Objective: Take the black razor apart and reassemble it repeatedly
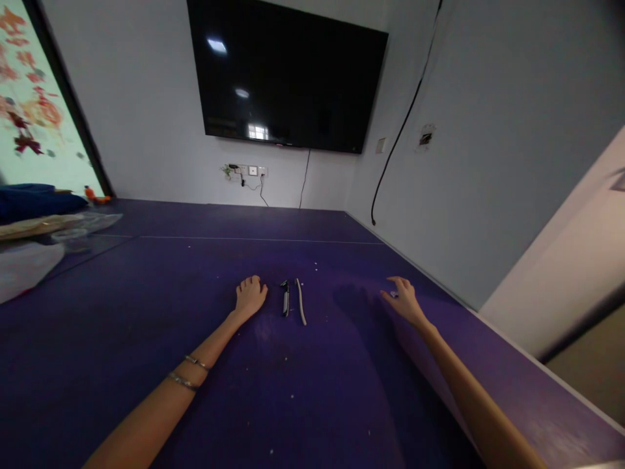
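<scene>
My left hand (250, 296) rests on the purple tabletop (195, 286) with its fingers apart and nothing visible in it. Just right of it lies a razor (286, 301) with a dark head and a black and silver handle. Beside the razor is a slim, pale, slightly curved stick (301, 303), which looks like a toothbrush; the two lie nearly parallel, apart. Farther right my right hand (404, 301) is open, thumb and fingers apart. A small clear or whitish piece (394, 294) shows between them; whether the hand touches it I cannot tell.
Plastic bags (29, 264) and dark blue cloth (39, 200) lie at the left, with a small orange item (92, 195) behind. White specks dot the tabletop. A television (288, 78) hangs above wall sockets (251, 170). A black cable (403, 124) dangles along the right wall.
</scene>
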Tool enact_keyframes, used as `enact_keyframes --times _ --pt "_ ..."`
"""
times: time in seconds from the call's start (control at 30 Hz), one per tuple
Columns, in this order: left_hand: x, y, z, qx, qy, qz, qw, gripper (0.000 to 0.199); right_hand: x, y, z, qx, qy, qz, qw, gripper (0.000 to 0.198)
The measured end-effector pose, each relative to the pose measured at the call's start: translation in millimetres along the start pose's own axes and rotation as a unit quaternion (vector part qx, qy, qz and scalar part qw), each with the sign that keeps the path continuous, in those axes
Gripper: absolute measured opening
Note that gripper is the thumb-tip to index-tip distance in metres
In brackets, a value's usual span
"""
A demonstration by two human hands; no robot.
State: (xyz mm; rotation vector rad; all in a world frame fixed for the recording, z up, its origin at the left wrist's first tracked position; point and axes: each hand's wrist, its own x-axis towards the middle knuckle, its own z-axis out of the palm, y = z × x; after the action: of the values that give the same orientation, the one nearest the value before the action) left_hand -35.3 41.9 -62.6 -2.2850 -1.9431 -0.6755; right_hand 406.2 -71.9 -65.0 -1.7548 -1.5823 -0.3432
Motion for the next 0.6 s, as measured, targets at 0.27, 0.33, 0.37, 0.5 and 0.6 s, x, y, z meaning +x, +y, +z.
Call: enact_keyframes --times 0.27,0.33,0.37,0.5,0.6 --pt "-1.3 -3.3 4.5 0.018 -0.018 0.019 0.999 0.034 -3.8 77.7 -12.1 0.063 -0.115 0.103 0.986 0.070" --pt "-2.2 -2.7 3.2 0.018 -0.017 0.021 0.999 0.034 -2.1 80.6 -10.1 0.067 -0.132 0.095 0.984 0.068" --pt "-2.5 -2.4 2.6 0.017 -0.016 0.021 0.999 0.034 -0.7 80.9 -9.0 0.066 -0.138 0.093 0.984 0.066" --pt "-3.6 -1.0 0.6 0.015 -0.016 0.014 1.000 0.033 5.7 80.9 -6.3 0.074 -0.182 0.104 0.975 0.062" --pt "-4.2 -0.5 -0.7 0.009 -0.018 0.015 1.000 0.033 6.8 83.3 -5.6 0.088 -0.205 0.108 0.969 0.058"
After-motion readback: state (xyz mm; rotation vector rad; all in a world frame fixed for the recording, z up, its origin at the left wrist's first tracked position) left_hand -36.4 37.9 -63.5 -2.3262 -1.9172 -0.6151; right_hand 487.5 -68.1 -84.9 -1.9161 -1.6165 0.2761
